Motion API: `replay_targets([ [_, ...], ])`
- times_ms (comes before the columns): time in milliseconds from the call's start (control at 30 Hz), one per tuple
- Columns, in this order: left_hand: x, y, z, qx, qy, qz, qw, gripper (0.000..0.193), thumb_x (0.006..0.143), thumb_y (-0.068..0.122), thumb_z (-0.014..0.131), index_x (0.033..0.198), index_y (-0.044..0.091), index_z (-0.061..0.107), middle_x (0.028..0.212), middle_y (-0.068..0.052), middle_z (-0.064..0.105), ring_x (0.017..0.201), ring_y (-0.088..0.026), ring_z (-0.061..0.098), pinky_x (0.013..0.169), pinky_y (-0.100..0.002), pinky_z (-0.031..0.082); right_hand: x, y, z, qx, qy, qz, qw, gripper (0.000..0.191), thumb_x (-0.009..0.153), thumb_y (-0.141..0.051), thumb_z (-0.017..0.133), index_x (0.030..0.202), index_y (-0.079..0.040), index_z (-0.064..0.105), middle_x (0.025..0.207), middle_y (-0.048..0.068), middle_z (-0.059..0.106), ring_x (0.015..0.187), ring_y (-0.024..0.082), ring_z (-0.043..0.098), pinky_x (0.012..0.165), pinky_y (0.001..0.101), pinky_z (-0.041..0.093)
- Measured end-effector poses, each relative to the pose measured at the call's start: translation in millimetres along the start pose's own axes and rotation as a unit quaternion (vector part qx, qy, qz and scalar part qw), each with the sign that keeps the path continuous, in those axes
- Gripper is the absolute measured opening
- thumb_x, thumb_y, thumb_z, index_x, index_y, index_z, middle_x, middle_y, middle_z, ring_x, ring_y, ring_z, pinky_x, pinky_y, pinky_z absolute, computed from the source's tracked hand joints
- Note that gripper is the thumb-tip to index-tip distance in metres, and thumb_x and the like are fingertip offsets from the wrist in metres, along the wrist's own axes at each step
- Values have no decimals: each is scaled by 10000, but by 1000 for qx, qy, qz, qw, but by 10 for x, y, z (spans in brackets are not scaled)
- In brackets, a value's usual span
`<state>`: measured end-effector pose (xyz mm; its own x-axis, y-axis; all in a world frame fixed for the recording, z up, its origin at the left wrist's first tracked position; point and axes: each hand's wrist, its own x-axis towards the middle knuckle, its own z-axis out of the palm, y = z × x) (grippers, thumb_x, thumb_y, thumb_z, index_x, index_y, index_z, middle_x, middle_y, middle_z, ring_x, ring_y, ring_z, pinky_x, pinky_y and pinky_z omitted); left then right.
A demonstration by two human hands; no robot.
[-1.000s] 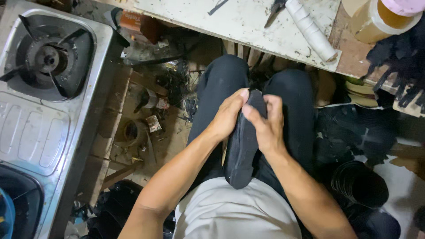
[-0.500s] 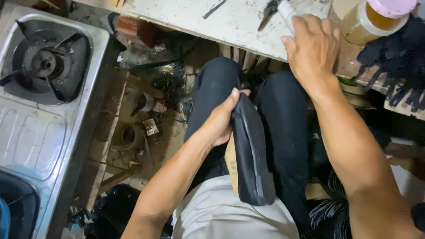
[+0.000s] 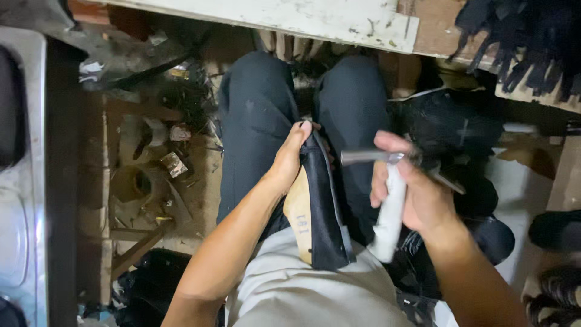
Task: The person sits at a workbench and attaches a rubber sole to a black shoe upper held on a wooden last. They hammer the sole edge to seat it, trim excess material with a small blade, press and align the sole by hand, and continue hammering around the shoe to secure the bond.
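- Where the white worktop [image 3: 290,18] edges a cluttered floor [image 3: 157,181], left hand [image 3: 290,160] grips the black shoe [image 3: 324,206].
- Right hand [image 3: 417,188], at the worktop half a second ago, now has fingers closed around a white-handled tool [image 3: 387,221].

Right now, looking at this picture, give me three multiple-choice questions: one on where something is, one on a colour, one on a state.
1. Where does the black shoe upper on its wooden last rest?
A. on the workbench
B. on the person's lap
C. on the floor

2. What colour is the handle of the hammer?
A. white
B. red
C. green

3. What is the right hand doing?
A. lying flat and empty
B. gripping the hammer
C. gripping the shoe

Answers:
1 B, it lies along the dark trousers, steadied at its tip by the left hand.
2 A, a white grip shows below the fist.
3 B, the fingers are closed round the handle, metal head sticking out above.
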<state>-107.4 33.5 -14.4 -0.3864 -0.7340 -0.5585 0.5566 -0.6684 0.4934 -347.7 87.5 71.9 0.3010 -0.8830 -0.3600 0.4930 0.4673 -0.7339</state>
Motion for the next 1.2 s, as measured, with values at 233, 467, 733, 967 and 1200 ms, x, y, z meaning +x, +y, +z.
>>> replay_targets([
  [233,160,-142,-115,2,5,-5,1000,395,1047,429,471,1227,83,534,889,-131,627,740,-248,630,691,-400,544,-479,267,-36,-378,90,149,909,383,827,-64,724,1199,13,679,651,63,700,479,129,635,458,295,544],
  [467,470,-146,-138,185,29,25,982,687,1022,481,416,1480,-31,430,1452,-148,550,1360,-228,481,1144,-313,322,-257,567,225,-377,260,70,886,338,860,-51,715,1177,53,666,647,73,667,488,99,585,463,265,501],
  [733,451,-92,-99,230,20,-5,973,710,1020,487,401,1430,-87,481,1370,-200,600,1313,-261,526,1131,-324,354,272,169,243,-404,231,133,875,306,873,-96,681,1137,56,706,537,76,631,412,136,568,399,294,459],
  [967,388,-72,-51,242,44,-21,969,697,1043,460,462,1489,-57,318,1468,-186,512,1416,-254,445,1165,-327,309,442,131,31,-150,199,117,961,358,886,-92,656,1214,53,652,542,38,587,414,110,537,394,303,462],
  [1200,383,34,-4,295,2,-12,955,615,1030,450,406,1350,-64,521,1302,-263,650,1276,-329,592,1107,-356,404,847,-266,16,-321,75,221,918,328,840,-72,716,1142,56,730,508,77,614,368,125,520,347,308,423],
])
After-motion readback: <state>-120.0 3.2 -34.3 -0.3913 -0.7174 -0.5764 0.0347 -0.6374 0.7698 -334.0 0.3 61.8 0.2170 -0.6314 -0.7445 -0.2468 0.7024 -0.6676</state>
